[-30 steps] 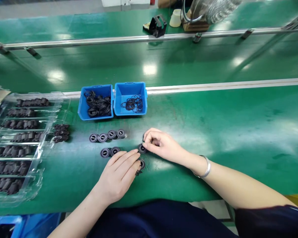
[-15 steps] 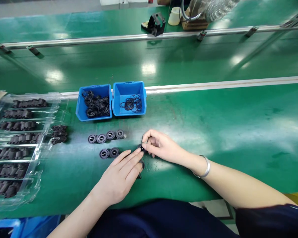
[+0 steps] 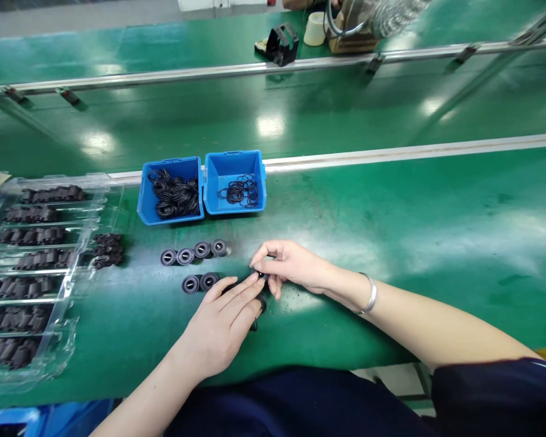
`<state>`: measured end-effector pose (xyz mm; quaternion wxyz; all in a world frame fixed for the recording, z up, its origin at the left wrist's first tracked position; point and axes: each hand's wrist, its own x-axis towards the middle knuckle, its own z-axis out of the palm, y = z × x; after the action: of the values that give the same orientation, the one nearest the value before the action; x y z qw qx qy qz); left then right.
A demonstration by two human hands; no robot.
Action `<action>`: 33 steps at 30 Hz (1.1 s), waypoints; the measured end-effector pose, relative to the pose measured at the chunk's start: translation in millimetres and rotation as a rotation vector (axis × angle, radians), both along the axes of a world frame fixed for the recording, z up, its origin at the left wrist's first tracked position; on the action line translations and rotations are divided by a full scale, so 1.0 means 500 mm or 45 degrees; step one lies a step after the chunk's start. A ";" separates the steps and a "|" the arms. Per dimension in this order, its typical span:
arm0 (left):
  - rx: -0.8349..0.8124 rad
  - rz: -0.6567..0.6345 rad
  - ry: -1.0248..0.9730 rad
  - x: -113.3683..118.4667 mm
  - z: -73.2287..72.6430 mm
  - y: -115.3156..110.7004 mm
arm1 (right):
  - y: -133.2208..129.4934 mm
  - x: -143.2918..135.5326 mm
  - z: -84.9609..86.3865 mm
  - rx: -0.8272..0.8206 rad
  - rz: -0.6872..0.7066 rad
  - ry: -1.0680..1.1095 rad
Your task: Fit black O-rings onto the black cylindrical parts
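While the left hand (image 3: pixel 222 325) lies near the centre of the frame with its fingers almost straight and close together, its fingertips touch a dark round part (image 3: pixel 261 275); its thumb is out of sight. At that part's upper edge the right hand (image 3: pixel 279 265) curls, thumb and forefinger drawn nearly together; whether they pinch the part or something thin, I cannot tell. A second round part (image 3: pixel 262 303) peeks out just below, beside the left fingers, near a partly hidden dark loop (image 3: pixel 253 326). The step in hand seems to be fine fingertip work on the upper part, and the next move probably calls for steady left fingers and a small, careful motion of the right. Left of centre, a row of four round parts (image 3: pixel 188 255) sits above a touching pair (image 3: pixel 204 283). Higher up, a blue bin (image 3: pixel 144 203) and its neighbouring bin (image 3: pixel 232 165) hold dark rings (image 3: pixel 177 194). A clear tray (image 3: pixel 79 267) of dark pieces (image 3: pixel 34 237) fills the left edge.
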<state>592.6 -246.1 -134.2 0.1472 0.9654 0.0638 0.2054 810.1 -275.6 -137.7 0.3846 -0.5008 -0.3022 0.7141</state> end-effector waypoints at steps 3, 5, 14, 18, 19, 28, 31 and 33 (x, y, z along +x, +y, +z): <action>-0.048 0.053 -0.022 0.005 0.003 -0.002 | -0.017 -0.004 -0.010 0.030 -0.100 0.060; -0.076 0.083 -0.023 0.006 0.003 -0.003 | -0.032 -0.010 -0.021 0.054 -0.188 0.109; 0.055 0.069 0.117 -0.001 -0.004 -0.018 | -0.059 -0.009 -0.030 0.164 -0.187 0.176; 0.129 0.164 0.145 0.006 -0.001 -0.038 | -0.044 0.011 -0.017 0.111 -0.024 0.188; 0.140 0.168 0.148 0.008 -0.002 -0.041 | -0.041 0.014 -0.017 0.089 0.000 0.226; 0.113 0.172 0.143 0.013 -0.011 -0.042 | -0.025 0.002 -0.022 0.045 -0.011 0.213; 0.055 0.274 0.130 0.018 -0.003 -0.043 | -0.021 0.004 -0.010 -0.003 -0.045 0.322; 0.024 0.304 0.127 0.022 0.001 -0.045 | -0.020 0.010 -0.006 -0.025 -0.039 0.413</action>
<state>603.6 -268.5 -133.9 0.1094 0.9613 0.1837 0.1739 815.2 -285.5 -140.6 0.4342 -0.3873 -0.2215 0.7826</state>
